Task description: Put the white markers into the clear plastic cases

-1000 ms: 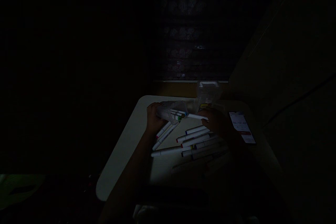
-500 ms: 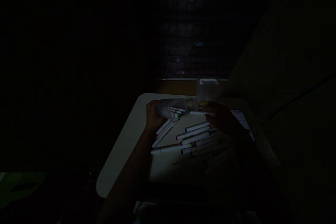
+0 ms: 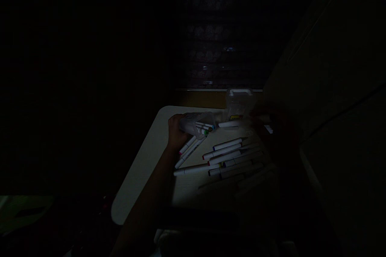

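Observation:
My left hand (image 3: 175, 131) is closed round a clear plastic case (image 3: 189, 123), tipped on its side with its mouth to the right. Several white markers (image 3: 207, 132) with coloured ends, green and blue among them, lie inside it. My right hand (image 3: 268, 118), dark and blurred, is to the right of the case. A white marker (image 3: 230, 124) extends leftward from its fingers, its tip near the case's mouth. Below the hands, several white markers (image 3: 224, 156) lie in a loose row on the white table (image 3: 141, 168). Two more markers (image 3: 189, 153) lie slanted beneath the case.
A clear plastic container with a handle (image 3: 240, 102) and a yellow label stands at the table's back edge. A lit screen (image 3: 268, 129) shows partly behind my right hand. The room is very dark, and a dark wall (image 3: 337, 100) rises on the right.
My right hand has moved right and slightly away from me, with the marker shifted a little up and right. My left hand and the case have stayed nearly still.

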### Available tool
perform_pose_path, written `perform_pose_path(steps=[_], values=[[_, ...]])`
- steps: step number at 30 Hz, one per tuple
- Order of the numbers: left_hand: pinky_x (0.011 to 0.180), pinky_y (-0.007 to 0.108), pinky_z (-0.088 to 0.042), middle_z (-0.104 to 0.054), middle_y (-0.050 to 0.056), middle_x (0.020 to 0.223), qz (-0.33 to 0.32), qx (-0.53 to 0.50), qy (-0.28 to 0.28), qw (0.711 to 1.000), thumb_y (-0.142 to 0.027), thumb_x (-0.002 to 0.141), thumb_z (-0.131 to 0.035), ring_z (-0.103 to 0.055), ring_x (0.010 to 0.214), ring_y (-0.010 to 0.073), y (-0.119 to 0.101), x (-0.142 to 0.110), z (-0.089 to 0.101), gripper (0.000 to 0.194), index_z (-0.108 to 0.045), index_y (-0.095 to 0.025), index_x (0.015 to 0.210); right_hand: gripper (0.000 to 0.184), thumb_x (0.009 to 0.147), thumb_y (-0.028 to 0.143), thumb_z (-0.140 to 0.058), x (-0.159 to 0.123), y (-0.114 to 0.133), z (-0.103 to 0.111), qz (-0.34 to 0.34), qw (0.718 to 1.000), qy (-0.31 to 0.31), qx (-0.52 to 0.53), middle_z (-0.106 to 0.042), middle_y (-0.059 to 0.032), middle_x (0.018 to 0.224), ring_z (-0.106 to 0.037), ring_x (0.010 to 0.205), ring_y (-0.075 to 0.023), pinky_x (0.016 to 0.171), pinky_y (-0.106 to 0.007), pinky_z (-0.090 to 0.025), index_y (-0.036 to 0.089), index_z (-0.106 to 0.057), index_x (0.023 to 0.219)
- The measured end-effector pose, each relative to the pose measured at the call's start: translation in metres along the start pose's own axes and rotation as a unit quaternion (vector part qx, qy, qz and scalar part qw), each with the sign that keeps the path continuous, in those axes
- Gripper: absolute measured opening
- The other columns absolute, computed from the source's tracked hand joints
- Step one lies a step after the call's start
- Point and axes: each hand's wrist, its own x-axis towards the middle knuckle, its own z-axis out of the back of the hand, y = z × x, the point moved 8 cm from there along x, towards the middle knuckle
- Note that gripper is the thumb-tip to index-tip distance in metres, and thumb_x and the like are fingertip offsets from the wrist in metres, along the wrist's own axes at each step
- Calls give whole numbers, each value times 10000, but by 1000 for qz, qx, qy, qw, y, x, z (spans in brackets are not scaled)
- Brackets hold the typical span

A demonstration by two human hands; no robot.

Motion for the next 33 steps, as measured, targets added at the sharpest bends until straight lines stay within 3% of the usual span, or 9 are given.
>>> perform_pose_path(steps=[4,14,22,27,33], values=[[938,459,-453,-587,121,1120,5,-1,-4,1000,-414,659,-715,-551,1079,300,-3,1,2,553,-535,-173,1123,153,869,318,-585,-4,12,3,24,1000,-10,13,-715,-40,956,-682,873,-177,752,-302,-554,230,-670,960],[957,439,-437,-591,102,1104,42,4,16,999,-353,627,-699,-550,1085,291,-3,4,1,539,-537,-194,1115,120,868,227,-590,-18,35,-54,84,989,117,37,-737,-20,938,-691,855,-146,760,-253,-548,219,-646,974],[954,439,-441,-589,107,1115,13,-10,0,1000,-385,658,-678,-549,1081,285,-5,3,2,530,-537,-189,1130,159,867,193,-580,-25,24,-88,79,965,234,85,-737,-47,1007,-689,915,-151,808,-273,-545,194,-669,999],[968,445,-433,-589,103,1124,16,-9,10,1000,-370,629,-685,-539,1100,294,-9,4,2,558,-539,-196,1139,195,856,175,-585,-31,21,-98,98,952,264,118,-714,-74,1066,-670,970,-158,843,-294,-543,165,-671,1031],[963,442,-429,-593,93,1108,43,10,15,999,-349,628,-684,-547,1083,289,-5,5,2,531,-540,-203,1118,141,849,171,-595,-32,21,-99,113,948,263,138,-705,-61,1028,-653,897,-133,800,-270,-539,170,-668,970]])
